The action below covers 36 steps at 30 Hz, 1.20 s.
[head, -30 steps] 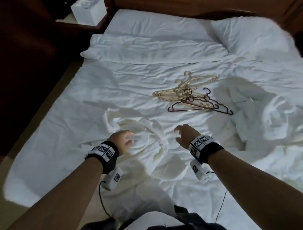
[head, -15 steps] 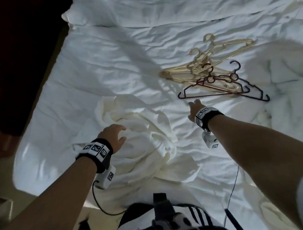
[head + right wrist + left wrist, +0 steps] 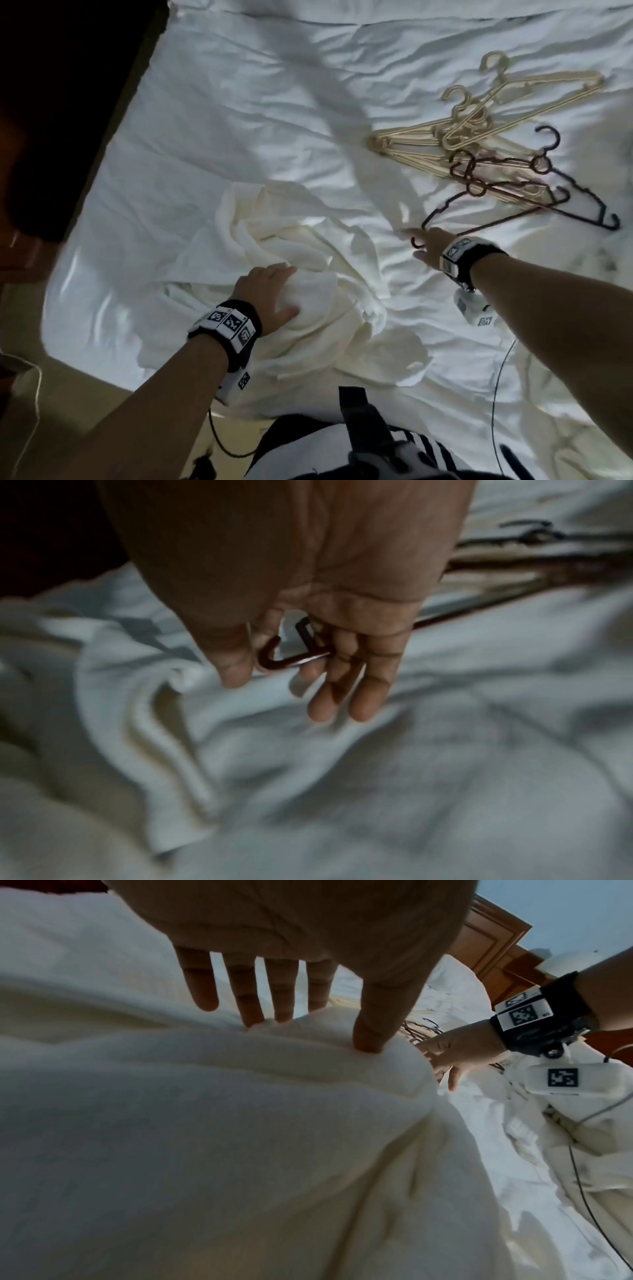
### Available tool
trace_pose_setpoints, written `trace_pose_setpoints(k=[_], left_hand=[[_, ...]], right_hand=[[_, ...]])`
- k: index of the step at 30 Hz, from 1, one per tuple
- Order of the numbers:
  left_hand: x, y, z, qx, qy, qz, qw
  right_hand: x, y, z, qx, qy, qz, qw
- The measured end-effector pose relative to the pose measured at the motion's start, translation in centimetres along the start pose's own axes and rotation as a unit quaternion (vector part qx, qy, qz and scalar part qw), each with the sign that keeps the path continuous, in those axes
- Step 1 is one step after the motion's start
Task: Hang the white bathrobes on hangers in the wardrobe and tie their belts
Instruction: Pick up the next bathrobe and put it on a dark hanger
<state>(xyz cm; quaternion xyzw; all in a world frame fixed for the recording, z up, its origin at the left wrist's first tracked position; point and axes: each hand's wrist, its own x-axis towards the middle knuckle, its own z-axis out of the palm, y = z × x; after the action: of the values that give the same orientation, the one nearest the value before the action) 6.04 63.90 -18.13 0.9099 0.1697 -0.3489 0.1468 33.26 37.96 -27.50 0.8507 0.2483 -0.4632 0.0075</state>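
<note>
- Tangle is the main risk: my right hand (image 3: 432,244) reaches the near tip of a dark red hanger (image 3: 493,219) whose hook end lies crossed with the other hangers (image 3: 479,144), so I judge a quick pull could drag several along or scatter the pile.
- Grip is not made yet, as far as I can tell: in the right wrist view my fingers (image 3: 342,691) are loosely spread, the hanger tip (image 3: 274,658) sits between thumb and fingers, and blur hides whether they touch it.
- Slip is possible too, since I would be holding only a thin end that could twist.
- My left hand (image 3: 270,291) lies flat, fingers straight, pressing on the crumpled bathrobe (image 3: 308,260) on the bed (image 3: 239,120); leaning on it could pin fabric I will need to lift.
- No belt shows, so it may be buried in the folds.
- Count: one bathrobe under my hand, with more bunched white cloth at the right edge (image 3: 582,274) that I cannot identify; several cream hangers and about three dark ones, overlapped too much for an exact number; two hands.
</note>
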Motion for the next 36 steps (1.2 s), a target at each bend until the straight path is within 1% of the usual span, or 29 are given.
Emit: trace_pose_setpoints(k=[2,5,7,9,12,13,15,17,18,20,22,23,25,26,28,29,30,32,34,35,36], left_hand=[[0.4,1.3,0.2,0.009,-0.029,-0.001,1.0],[0.9,2.6,0.1,0.034,-0.055,-0.001,0.998],[0.8,2.7,0.1,0.047,-0.064,-0.003,0.997],[0.1,2.7,0.2,0.08,-0.088,0.0,0.993],[-2.0,2.4,0.6,0.161,-0.097,0.009,0.982],[-2.8,2.1,1.0,0.168,-0.095,0.013,0.981],[-4.5,1.0,1.7,0.13,-0.081,0.001,0.988],[-6.4,-0.1,1.2,0.023,-0.044,-0.031,0.998],[-7.2,-0.7,0.5,-0.037,-0.005,-0.037,0.999],[-8.4,-1.4,-1.7,-0.125,0.084,-0.033,0.988],[-9.6,-1.9,-4.5,-0.162,0.17,-0.025,0.972],[-10.3,-1.9,-6.0,-0.169,0.217,-0.011,0.961],[-12.2,-1.5,-8.9,-0.206,0.315,0.021,0.926],[-13.4,-1.1,-10.3,-0.223,0.346,0.035,0.911],[-16.1,0.2,-12.8,-0.267,0.364,0.052,0.891],[-17.7,1.0,-14.0,-0.311,0.366,0.067,0.875],[-19.5,2.1,-15.3,-0.367,0.364,0.096,0.851],[-23.6,4.4,-17.4,-0.467,0.364,0.172,0.787],[-27.9,6.5,-19.6,-0.509,0.364,0.266,0.733],[-29.6,7.0,-20.7,-0.523,0.371,0.301,0.706],[-31.4,7.2,-21.8,-0.535,0.385,0.317,0.682]], right_hand=[[-1.3,-0.7,2.2,0.037,-0.002,0.017,0.999],[-2.7,-4.0,4.8,0.095,-0.005,0.047,0.994],[-2.9,-6.3,6.5,0.116,-0.009,0.067,0.991],[-2.8,-8.1,7.9,0.134,-0.006,0.077,0.988],[-3.7,-10.4,8.3,0.197,0.039,0.07,0.977],[-4.4,-10.8,7.9,0.21,0.054,0.066,0.974],[-6.3,-11.1,6.0,0.243,0.1,0.053,0.963],[-8.7,-10.4,3.0,0.285,0.172,0.047,0.942],[-10.0,-9.8,1.2,0.297,0.21,0.043,0.931],[-13.4,-8.7,-2.6,0.298,0.28,0.036,0.912],[-17.4,-7.8,-5.8,0.284,0.342,0.032,0.895],[-19.4,-7.5,-6.9,0.273,0.37,0.032,0.887],[-23.3,-7.3,-8.2,0.251,0.414,0.03,0.875],[-25.0,-7.4,-8.3,0.245,0.433,0.03,0.867],[-28.0,-7.7,-8.2,0.242,0.466,0.028,0.851],[-29.6,-8.0,-7.9,0.244,0.482,0.025,0.841],[-31.1,-8.2,-7.6,0.248,0.497,0.023,0.831],[-33.9,-8.5,-7.2,0.259,0.528,0.027,0.808],[-36.6,-8.5,-7.1,0.274,0.558,0.035,0.782],[-37.7,-8.5,-7.1,0.276,0.567,0.04,0.775],[-38.8,-8.6,-7.3,0.274,0.574,0.041,0.77]])
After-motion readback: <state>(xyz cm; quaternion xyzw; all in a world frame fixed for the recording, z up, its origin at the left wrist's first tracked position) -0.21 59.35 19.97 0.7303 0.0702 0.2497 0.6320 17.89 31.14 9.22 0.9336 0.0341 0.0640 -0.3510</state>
